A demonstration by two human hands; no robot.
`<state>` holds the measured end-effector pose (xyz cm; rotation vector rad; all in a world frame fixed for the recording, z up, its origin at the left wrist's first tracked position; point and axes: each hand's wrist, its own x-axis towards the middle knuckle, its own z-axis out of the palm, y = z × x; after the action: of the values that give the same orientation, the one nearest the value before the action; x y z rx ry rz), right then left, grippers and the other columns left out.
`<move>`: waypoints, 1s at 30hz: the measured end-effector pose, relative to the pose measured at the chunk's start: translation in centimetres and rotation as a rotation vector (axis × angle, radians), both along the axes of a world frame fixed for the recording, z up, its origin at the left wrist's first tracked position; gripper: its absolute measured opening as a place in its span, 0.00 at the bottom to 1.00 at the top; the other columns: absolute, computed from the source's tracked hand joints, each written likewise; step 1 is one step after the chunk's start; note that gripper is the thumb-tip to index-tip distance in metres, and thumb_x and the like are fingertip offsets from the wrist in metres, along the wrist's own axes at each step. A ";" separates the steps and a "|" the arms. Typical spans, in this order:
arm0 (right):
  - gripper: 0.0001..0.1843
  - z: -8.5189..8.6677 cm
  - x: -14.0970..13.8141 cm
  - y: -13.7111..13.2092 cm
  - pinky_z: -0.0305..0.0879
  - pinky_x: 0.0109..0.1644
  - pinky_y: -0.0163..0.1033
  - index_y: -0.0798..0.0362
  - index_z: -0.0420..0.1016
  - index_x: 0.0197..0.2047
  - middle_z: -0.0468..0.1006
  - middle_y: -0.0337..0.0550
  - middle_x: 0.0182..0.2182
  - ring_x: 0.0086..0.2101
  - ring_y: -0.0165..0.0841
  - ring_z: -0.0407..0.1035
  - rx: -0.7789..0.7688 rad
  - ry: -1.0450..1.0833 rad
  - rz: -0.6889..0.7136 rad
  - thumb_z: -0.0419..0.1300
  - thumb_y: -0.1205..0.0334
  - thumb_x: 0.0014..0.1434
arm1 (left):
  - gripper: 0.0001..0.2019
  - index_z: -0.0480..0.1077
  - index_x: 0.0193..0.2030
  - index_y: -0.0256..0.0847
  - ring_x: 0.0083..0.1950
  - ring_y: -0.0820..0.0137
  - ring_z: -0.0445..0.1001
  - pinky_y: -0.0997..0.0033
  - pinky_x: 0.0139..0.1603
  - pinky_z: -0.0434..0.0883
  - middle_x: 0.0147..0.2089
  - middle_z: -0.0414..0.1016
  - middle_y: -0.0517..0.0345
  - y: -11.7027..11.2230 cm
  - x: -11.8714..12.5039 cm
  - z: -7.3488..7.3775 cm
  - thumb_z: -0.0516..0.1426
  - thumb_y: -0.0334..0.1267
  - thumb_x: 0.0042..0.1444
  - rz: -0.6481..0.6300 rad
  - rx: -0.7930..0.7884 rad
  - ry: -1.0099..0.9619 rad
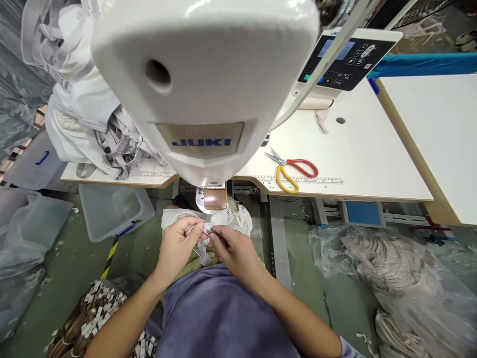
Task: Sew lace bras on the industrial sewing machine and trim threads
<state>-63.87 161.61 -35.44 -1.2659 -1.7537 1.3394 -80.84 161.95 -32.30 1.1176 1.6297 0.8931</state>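
My left hand (181, 244) and my right hand (234, 248) meet low in front of the sewing machine (201, 89), just below its small metal-and-brown plate (214, 198). Both pinch a white bra (244, 219) with lace and pale grey strapping, which hangs over my lap. The fingertips nearly touch, and the exact bit gripped between them is partly hidden. On the white tabletop (357, 149), apart from my hands, lie open scissors (292, 169) with one red and one yellow handle.
White garments with grey straps (82, 99) are heaped on the table's left side. A clear plastic bin (115, 211) stands below. Bundled brown strips (89, 313) lie at lower left, bagged beige pieces (391, 258) at lower right. A control panel (346, 57) sits behind.
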 end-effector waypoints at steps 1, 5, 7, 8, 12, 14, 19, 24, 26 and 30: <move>0.10 -0.1 0.0 0.0 0.67 0.29 0.35 0.48 0.71 0.42 0.81 0.38 0.30 0.24 0.31 0.74 0.000 0.001 -0.005 0.52 0.55 0.70 | 0.12 0.80 0.40 0.40 0.33 0.65 0.82 0.72 0.35 0.78 0.32 0.83 0.55 0.0 0.0 0.0 0.62 0.46 0.58 0.001 0.000 -0.004; 0.10 -0.3 -0.1 0.2 0.66 0.29 0.35 0.49 0.72 0.41 0.81 0.38 0.31 0.24 0.30 0.74 0.014 -0.010 -0.004 0.52 0.56 0.70 | 0.11 0.79 0.39 0.40 0.33 0.65 0.82 0.72 0.35 0.78 0.32 0.83 0.55 0.0 0.1 -0.1 0.62 0.46 0.58 -0.002 0.001 0.002; 0.10 -0.2 -0.1 0.4 0.65 0.29 0.35 0.49 0.71 0.39 0.81 0.38 0.30 0.24 0.30 0.74 0.011 -0.029 0.003 0.52 0.57 0.70 | 0.11 0.79 0.39 0.40 0.33 0.65 0.82 0.73 0.34 0.78 0.31 0.83 0.56 0.0 0.2 -0.2 0.62 0.46 0.58 -0.004 0.003 0.018; 0.10 -0.2 -0.1 0.5 0.65 0.29 0.34 0.49 0.71 0.38 0.81 0.38 0.30 0.25 0.31 0.74 0.007 -0.040 0.004 0.52 0.57 0.70 | 0.11 0.79 0.39 0.40 0.33 0.65 0.83 0.73 0.34 0.77 0.32 0.83 0.56 0.0 0.2 -0.4 0.62 0.46 0.59 -0.007 0.007 0.029; 0.10 -0.2 -0.1 0.8 0.63 0.28 0.34 0.50 0.72 0.37 0.82 0.40 0.30 0.25 0.31 0.74 0.000 -0.077 0.000 0.52 0.59 0.69 | 0.11 0.79 0.39 0.40 0.34 0.65 0.83 0.73 0.34 0.76 0.34 0.83 0.55 -0.1 0.1 -1.3 0.61 0.45 0.60 -0.025 0.023 0.062; 0.11 -0.4 -0.1 0.7 0.63 0.28 0.33 0.50 0.72 0.38 0.82 0.40 0.30 0.24 0.30 0.73 -0.009 -0.064 -0.008 0.52 0.58 0.69 | 0.11 0.79 0.39 0.40 0.33 0.66 0.82 0.73 0.34 0.76 0.32 0.82 0.56 -0.1 -0.1 -1.7 0.61 0.45 0.60 -0.035 0.003 0.037; 0.12 -1.3 -0.3 -0.3 0.63 0.24 0.32 0.51 0.73 0.37 0.79 0.39 0.29 0.20 0.27 0.69 -0.132 0.135 -0.071 0.54 0.55 0.69 | 0.12 0.78 0.39 0.39 0.32 0.68 0.81 0.74 0.34 0.76 0.28 0.81 0.57 -0.2 -0.2 -1.8 0.61 0.46 0.60 -0.068 -0.089 -0.072; 0.14 -1.2 0.6 -1.4 0.57 0.19 0.31 0.51 0.69 0.35 0.74 0.34 0.24 0.15 0.23 0.61 -0.332 0.474 -0.235 0.58 0.50 0.67 | 0.12 0.78 0.39 0.38 0.32 0.69 0.81 0.75 0.34 0.76 0.29 0.81 0.57 -0.5 0.0 -1.8 0.61 0.45 0.60 -0.049 -0.091 -0.053; 0.14 -0.8 1.4 -1.3 0.54 0.18 0.30 0.50 0.67 0.35 0.70 0.31 0.22 0.14 0.23 0.57 -0.314 0.487 -0.330 0.57 0.50 0.67 | 0.12 0.77 0.38 0.38 0.32 0.69 0.81 0.75 0.34 0.76 0.29 0.81 0.57 -0.5 0.0 -2.0 0.61 0.45 0.59 -0.009 -0.090 -0.059; 0.06 -0.4 2.0 -0.5 0.58 0.25 0.32 0.51 0.73 0.38 0.72 0.34 0.25 0.22 0.26 0.63 -0.051 0.163 -0.206 0.61 0.57 0.63 | 0.12 0.77 0.39 0.38 0.31 0.69 0.81 0.75 0.33 0.76 0.28 0.81 0.57 -0.8 0.2 -2.2 0.61 0.45 0.59 0.011 -0.093 -0.107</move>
<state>-61.92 161.07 -35.82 -1.2880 -1.4453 1.3340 -80.67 161.19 -34.53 0.9816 1.5741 0.8606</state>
